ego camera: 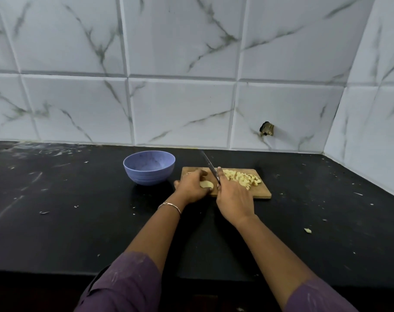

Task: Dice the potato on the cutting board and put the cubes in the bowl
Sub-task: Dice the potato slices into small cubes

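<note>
The handle of the slim steel knife (210, 168) lies hidden inside the right grip (234, 197); the left grip (191, 188) covers most of the pale yellow potato piece (207, 184).

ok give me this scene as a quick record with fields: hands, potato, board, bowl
left hand: holds the potato piece on the cutting board
right hand: grips the knife, blade beside the potato piece
potato cubes: piled on the right part of the cutting board
bowl: left of the cutting board, no cubes visible inside
counter: black, scattered with scraps
</note>
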Available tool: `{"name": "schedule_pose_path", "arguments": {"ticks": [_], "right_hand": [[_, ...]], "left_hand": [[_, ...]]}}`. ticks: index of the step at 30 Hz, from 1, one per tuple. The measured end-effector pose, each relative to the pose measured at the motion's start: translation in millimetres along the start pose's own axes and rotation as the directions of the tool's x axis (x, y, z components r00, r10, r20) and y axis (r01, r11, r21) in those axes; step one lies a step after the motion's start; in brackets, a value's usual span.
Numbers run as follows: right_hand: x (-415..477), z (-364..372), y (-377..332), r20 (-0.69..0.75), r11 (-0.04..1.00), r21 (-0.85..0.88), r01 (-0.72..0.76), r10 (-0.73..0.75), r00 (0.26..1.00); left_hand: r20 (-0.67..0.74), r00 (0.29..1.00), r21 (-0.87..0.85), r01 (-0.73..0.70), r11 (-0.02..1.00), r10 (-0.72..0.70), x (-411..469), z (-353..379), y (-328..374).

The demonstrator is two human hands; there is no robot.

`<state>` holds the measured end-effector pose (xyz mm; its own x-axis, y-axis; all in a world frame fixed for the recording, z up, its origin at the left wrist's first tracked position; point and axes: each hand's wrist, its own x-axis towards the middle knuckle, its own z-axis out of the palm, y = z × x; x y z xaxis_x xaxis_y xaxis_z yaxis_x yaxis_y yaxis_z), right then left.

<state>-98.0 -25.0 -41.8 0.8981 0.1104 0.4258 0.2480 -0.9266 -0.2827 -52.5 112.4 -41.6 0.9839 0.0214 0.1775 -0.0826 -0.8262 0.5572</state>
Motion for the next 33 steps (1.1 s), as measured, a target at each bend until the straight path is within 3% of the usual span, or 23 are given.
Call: {"name": "schedule_pose_path", "arguments": {"ticks": [9,18,33], "right_hand": [[-30.5,-12.0,-2.3,0.033,0.991,0.124,-0.042,0.038,0.999],[-41.6,-14.0,-4.1,-0.066,0.995,0.101,-0.024,0.030,0.997],[-35.5,-19.2,-3.8,-0.023,0.998,0.056,0.019,-0.018,1.000]], "left_hand": [[-0.147,0.987,0.038,0.074,0.997,-0.067,-28.3,5.3,5.7],[-0.170,0.985,0.216,0.013,0.976,0.025,-38.9,10.8,9.1],[-0.155,0.987,0.207,0.004,0.978,0.029,-40.9,4.8,10.3]]}}
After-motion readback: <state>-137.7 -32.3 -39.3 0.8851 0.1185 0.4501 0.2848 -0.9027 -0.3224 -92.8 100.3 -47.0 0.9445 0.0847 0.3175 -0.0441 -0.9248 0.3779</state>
